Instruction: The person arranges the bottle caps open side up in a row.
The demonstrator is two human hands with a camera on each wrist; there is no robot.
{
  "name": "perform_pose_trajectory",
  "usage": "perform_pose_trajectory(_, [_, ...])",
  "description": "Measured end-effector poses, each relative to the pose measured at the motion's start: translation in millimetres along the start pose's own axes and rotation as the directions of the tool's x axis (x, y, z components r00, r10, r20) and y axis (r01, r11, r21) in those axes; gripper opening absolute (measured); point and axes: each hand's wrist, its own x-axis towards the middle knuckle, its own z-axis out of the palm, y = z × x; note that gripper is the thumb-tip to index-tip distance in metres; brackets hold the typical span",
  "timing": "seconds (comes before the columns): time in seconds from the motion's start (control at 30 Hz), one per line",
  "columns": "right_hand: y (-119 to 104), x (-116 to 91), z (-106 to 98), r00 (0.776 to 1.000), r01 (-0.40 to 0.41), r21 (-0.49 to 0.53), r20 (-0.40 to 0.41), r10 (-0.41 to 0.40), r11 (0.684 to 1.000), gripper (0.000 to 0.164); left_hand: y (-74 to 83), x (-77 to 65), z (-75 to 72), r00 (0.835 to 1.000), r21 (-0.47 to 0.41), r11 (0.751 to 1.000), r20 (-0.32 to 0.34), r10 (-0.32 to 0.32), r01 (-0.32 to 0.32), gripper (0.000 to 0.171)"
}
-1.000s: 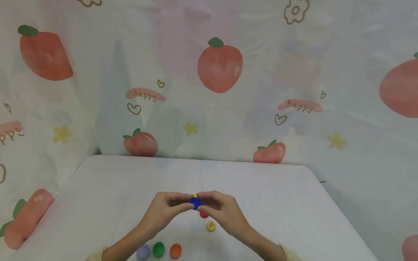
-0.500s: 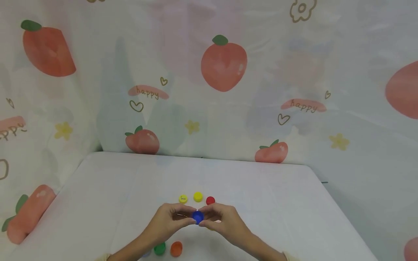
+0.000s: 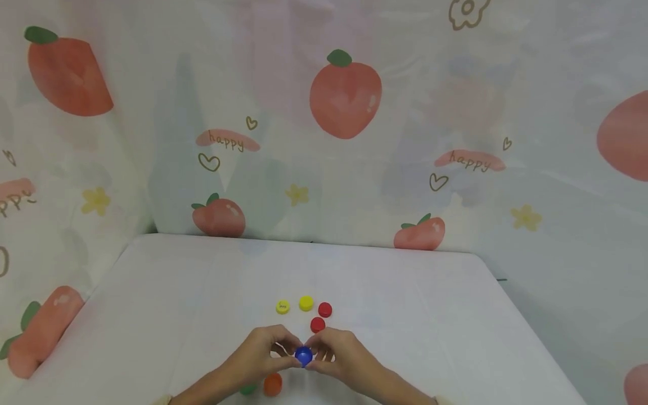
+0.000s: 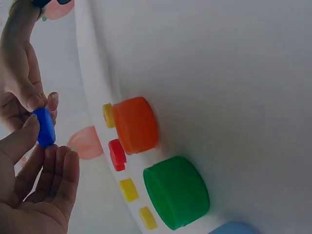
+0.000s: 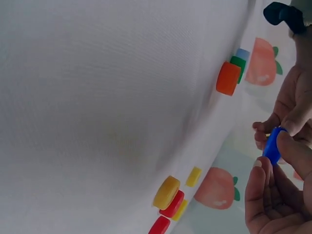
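A small blue bottle cap (image 3: 304, 356) is held up above the white table, its hollow side facing the head camera. My left hand (image 3: 265, 351) pinches it from the left between thumb and fingers. From the other side my right hand (image 3: 339, 354) pinches the same cap, thumb in front. Both wrist views show the blue cap (image 4: 46, 127) edge-on between the fingertips, clear of the tabletop. Just beyond the hands lies a red cap (image 3: 318, 324), partly overlapped by the right hand. Nearer to me sits an orange cap (image 3: 273, 384) below the left hand.
Farther back lie two yellow caps (image 3: 306, 303) and another red cap (image 3: 325, 309). A green cap (image 4: 178, 192) and a light blue cap (image 4: 236, 228) stand by the orange one. The right wrist view shows a darker yellow cap (image 5: 166, 192). A patterned cloth wall backs the table.
Both hands have come lower and nearer to me with the blue cap. The yellow and red caps behind are uncovered in the head view; the light blue and darker yellow ones are now hidden there.
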Motion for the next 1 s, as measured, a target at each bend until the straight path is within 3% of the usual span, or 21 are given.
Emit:
perform_pose_trajectory(0.27, [-4, 9, 13, 0.990, -0.121, -0.101, 0.056, 0.128, 0.987, 0.022, -2.1, 2.8, 2.8, 0.995, 0.154, 0.988, 0.095, -0.043, 0.028, 0.039])
perform_pose_trajectory(0.43, [-2, 11, 22, 0.988, -0.107, -0.151, 0.093, 0.122, 0.983, 0.019, -3.5, 4.1, 4.6, 0.986, 0.308, 0.951, 0.144, -0.079, 0.032, 0.043])
perform_pose_trajectory(0.63, [-2, 12, 31, 0.980, -0.116, -0.184, 0.136, 0.143, 0.976, 0.019, -8.8, 2.1, 7.4, 0.982, 0.393, 0.915, 0.187, 0.014, -0.088, 0.049])
perform_pose_trajectory(0.8, [-5, 15, 37, 0.964, -0.195, -0.157, 0.153, 0.219, 0.968, 0.015, -10.1, -0.3, 9.2, 0.975, 0.487, 0.856, 0.206, 0.083, -0.176, 0.046])
perform_pose_trajectory(0.9, [-5, 15, 41, 0.946, -0.271, -0.111, 0.154, 0.286, 0.956, 0.012, -9.8, -1.4, 10.5, 0.970, 0.528, 0.827, 0.231, 0.080, -0.195, 0.046])
perform_pose_trajectory(1.0, [-6, 15, 44, 0.935, -0.306, -0.092, 0.155, 0.318, 0.947, 0.011, -9.8, -1.6, 12.0, 0.966, 0.545, 0.816, 0.249, 0.064, -0.194, 0.046])
